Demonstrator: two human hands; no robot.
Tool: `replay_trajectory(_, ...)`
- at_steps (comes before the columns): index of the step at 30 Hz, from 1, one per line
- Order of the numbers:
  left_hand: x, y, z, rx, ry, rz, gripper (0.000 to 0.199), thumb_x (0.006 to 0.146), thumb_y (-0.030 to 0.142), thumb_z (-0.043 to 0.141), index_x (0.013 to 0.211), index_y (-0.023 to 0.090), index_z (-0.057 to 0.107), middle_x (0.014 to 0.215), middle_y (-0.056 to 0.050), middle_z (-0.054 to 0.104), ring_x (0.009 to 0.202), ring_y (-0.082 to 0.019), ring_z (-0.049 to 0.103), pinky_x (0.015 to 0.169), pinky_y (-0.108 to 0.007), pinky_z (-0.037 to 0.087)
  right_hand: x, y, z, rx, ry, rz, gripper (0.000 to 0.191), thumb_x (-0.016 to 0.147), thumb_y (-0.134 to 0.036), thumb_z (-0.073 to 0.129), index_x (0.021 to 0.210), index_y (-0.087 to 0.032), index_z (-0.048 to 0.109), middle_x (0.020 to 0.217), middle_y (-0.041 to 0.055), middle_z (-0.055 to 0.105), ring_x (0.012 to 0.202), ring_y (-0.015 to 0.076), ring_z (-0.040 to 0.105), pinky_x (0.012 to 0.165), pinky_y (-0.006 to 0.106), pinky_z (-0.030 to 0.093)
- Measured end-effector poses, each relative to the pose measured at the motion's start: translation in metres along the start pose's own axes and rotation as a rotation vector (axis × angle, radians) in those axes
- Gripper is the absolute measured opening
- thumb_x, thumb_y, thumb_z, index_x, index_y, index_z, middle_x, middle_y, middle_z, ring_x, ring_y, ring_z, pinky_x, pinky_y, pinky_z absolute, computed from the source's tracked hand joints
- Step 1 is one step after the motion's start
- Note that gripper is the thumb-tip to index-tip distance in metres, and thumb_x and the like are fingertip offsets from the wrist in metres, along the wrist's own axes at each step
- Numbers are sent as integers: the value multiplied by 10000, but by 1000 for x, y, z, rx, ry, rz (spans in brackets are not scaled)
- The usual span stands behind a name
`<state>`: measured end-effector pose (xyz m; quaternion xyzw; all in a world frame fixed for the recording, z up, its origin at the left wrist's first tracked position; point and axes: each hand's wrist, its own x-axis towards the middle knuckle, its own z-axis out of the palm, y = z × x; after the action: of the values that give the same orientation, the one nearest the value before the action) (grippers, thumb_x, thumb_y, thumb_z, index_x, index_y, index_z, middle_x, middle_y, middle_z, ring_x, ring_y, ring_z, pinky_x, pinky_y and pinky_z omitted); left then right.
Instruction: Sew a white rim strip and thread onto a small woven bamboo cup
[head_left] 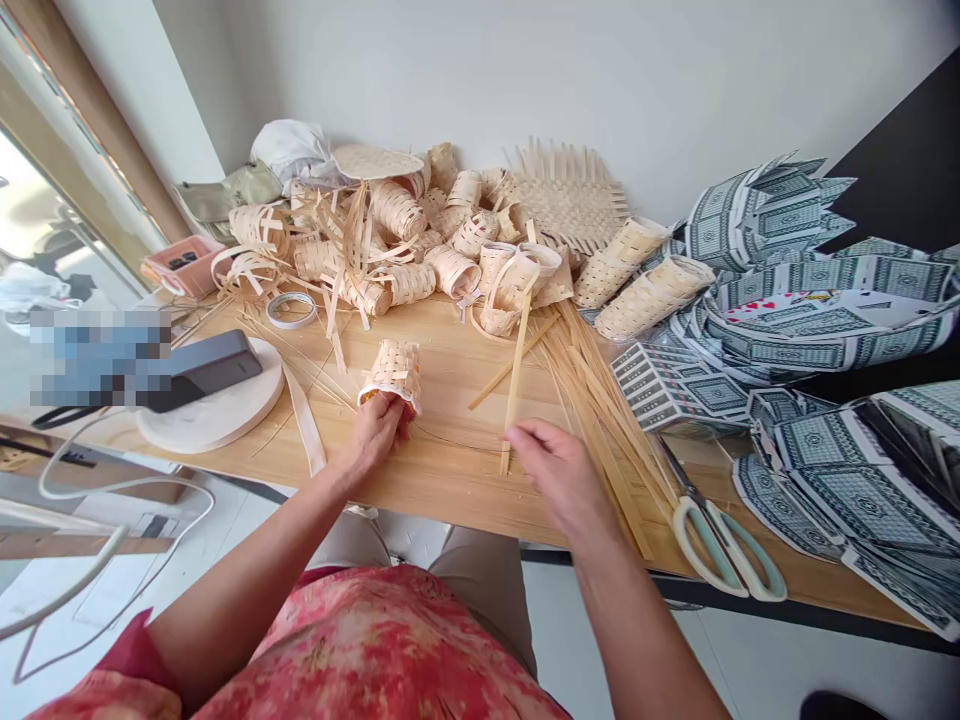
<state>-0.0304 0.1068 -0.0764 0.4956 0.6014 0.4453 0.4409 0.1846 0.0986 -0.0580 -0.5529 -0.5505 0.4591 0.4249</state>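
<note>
- Basket (394, 365) is seen in the head view just off the dial's centre, at nine o'clock, above the near half of the table (442, 490); whether its base is rested on the wood cannot be told.
- It is grasped by the left hand (375, 432), with the fingers curled into the mouth and around the white rim; the fingertips inside are hidden. The mouth is turned toward six o'clock, probably so that the rim can be reached from the person's side.
- A pale strip (516, 378) is pinched between thumb and forefinger of the right hand (553, 462), at five o'clock, near the strip's lower end. Its far end is pointed toward twelve, and a light hold seems enough for so thin a piece.
- Loose strips (611, 420) are spread between three and four o'clock, just beside the right hand, presumably for easy picking.
- Scissors (720, 555) are laid at four o'clock, handles toward the near edge, apparently for a quick grab by the right hand.
- Other baskets (397, 208) are heaped at eleven o'clock, against the wall, perhaps to spare working room in front.
- Card trays (817, 345) are crowded from two to four o'clock, out beyond the strips.
</note>
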Motion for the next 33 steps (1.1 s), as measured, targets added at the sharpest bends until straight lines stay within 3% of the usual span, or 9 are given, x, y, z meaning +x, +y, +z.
replay_trajectory(4, -1, 4, 1, -72, -6, -10, 183, 755, 254, 377, 633, 160, 476, 548, 5, 517, 411, -75, 478, 357, -175, 345, 7, -6, 62, 87, -277, 191, 327, 662, -393, 603, 916, -187, 591, 530, -80, 403, 393, 46, 272, 362, 182, 188)
replay_trajectory(8, 0, 7, 2, -103, -9, -14, 184, 743, 229, 360, 618, 159, 474, 556, -3, 524, 410, -79, 479, 372, -188, 359, 15, -8, 78, 43, -378, 207, 202, 613, -350, 635, 637, -155, 590, 440, -85, 342, 361, 32, 221, 351, 186, 140)
replay_trajectory(10, 2, 9, 2, -94, -17, -9, 188, 730, 197, 348, 595, 161, 473, 507, 4, 508, 394, -80, 461, 384, -194, 363, 17, -9, 76, 41, -363, 195, 239, 631, -365, 610, 536, -171, 507, 409, -94, 279, 353, 33, 190, 350, 191, 112)
replay_trajectory(14, 3, 9, 1, -44, -24, 18, 185, 698, 165, 358, 543, 167, 458, 436, 28, 454, 374, -79, 414, 394, -198, 337, 22, -9, 71, 66, -233, 152, 315, 664, -392, 539, 508, -206, 339, 425, -97, 207, 369, 44, 160, 361, 201, 95)
replay_trajectory(19, 1, 8, 0, 44, 7, 60, 111, 644, 137, 410, 566, 161, 486, 471, 48, 451, 422, -78, 404, 445, -208, 327, 29, -6, 73, 72, -55, 30, 331, 657, -334, 511, 491, -204, 256, 473, -82, 176, 428, 50, 158, 395, 203, 131)
replay_trajectory(27, 0, 7, -4, 154, 63, 81, 50, 636, 192, 576, 594, 167, 570, 453, 62, 475, 451, -86, 457, 514, -215, 374, 24, -10, 69, -6, 13, -106, 344, 676, -331, 489, 493, -208, 225, 476, -73, 174, 450, 63, 186, 423, 214, 159)
replay_trajectory(33, -5, 7, -3, 71, 62, 57, 77, 701, 182, 528, 633, 157, 554, 558, 38, 527, 421, -74, 495, 445, -200, 422, 16, -16, 66, -98, 37, -166, 334, 685, -309, 495, 485, -196, 252, 492, -67, 206, 491, 68, 212, 462, 215, 185)
